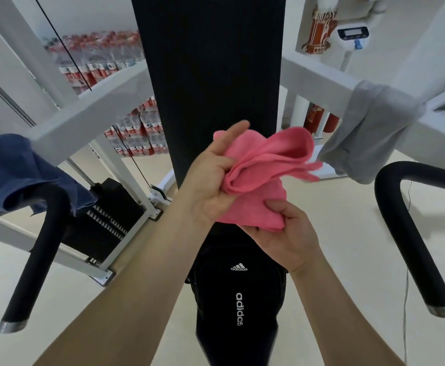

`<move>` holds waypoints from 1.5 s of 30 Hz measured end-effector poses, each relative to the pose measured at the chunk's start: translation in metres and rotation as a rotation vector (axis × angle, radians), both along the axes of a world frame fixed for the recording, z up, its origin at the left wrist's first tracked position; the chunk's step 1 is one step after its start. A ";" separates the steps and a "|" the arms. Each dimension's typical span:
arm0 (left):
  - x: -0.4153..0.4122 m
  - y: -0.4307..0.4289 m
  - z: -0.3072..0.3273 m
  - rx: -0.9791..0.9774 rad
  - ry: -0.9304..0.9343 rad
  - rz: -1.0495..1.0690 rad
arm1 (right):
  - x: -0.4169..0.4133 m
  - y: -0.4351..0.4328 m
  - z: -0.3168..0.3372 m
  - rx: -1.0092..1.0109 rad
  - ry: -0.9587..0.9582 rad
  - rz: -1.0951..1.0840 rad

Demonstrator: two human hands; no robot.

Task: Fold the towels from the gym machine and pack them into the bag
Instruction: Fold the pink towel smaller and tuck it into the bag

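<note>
A pink towel [266, 165] is bunched in loose folds in mid-air in front of the machine's black pad. My left hand [211, 178] holds its left side, with fingers curled into the cloth. My right hand [287, 233] pinches the towel's lower corner from below. A black Adidas bag [238, 299] lies directly under my hands on the bench. A blue towel [18, 170] hangs over the left arm of the gym machine. A grey towel [366, 128] is draped over the machine's right arm.
The white machine frame [89, 114] spreads to both sides, with two black padded handles [35, 257] [409, 233] reaching toward me. Packs of bottled water [102, 59] are stacked behind. A weight stack [110, 215] sits low on the left. The floor is pale.
</note>
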State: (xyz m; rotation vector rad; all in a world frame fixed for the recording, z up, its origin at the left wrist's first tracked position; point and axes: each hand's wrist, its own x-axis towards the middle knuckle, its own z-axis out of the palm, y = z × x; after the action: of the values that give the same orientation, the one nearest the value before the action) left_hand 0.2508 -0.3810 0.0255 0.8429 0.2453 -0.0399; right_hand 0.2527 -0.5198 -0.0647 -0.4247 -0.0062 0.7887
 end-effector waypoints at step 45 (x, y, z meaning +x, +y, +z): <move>-0.067 0.028 -0.100 0.647 0.255 -0.045 | 0.008 -0.003 -0.013 -0.739 -0.079 0.169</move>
State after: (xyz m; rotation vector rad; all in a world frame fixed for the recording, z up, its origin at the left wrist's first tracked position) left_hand 0.1834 -0.3531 -0.0747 1.4899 0.4928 -0.1140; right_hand 0.2612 -0.5227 -0.0773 -1.1667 0.1830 0.9272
